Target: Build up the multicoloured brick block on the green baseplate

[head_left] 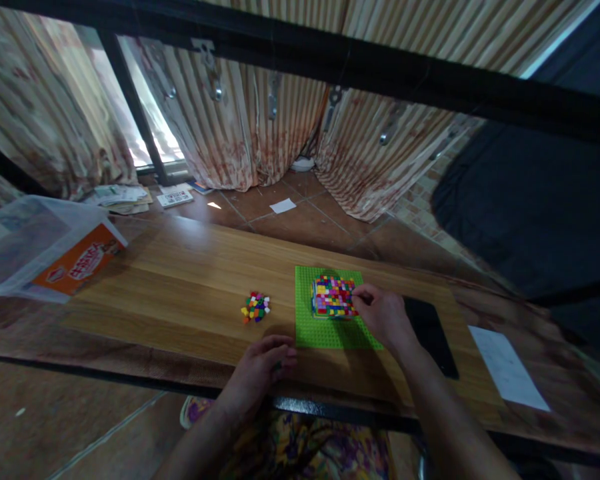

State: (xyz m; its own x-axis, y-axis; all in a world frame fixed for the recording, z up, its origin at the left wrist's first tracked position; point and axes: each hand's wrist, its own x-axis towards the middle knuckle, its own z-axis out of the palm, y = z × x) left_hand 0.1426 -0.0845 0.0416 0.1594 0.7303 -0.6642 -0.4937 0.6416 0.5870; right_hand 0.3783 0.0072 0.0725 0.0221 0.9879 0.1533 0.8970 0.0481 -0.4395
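A block of many small coloured toy bricks [334, 297] stands built up on a green studded baseplate [310, 337]. My right hand [380, 310] is at the block's right edge, thumb and forefinger pinched together; whatever lies between the fingertips is too small and hidden to name. Below the baseplate's left corner, my left hand [265, 365] rests near the table's front edge with its fingers loosely curled. A small dark greenish spot shows between those fingers, but I cannot make out what it is. A loose pile of mixed-colour bricks [256, 308] lies left of the baseplate.
The wooden table [180, 287] carries a clear plastic bin [35, 247] with an orange label at far left. A black flat device [433, 337] lies right of the baseplate, partly behind my right forearm. Farther right is a white paper sheet [507, 367]. A dark metal bar [300, 50] crosses above.
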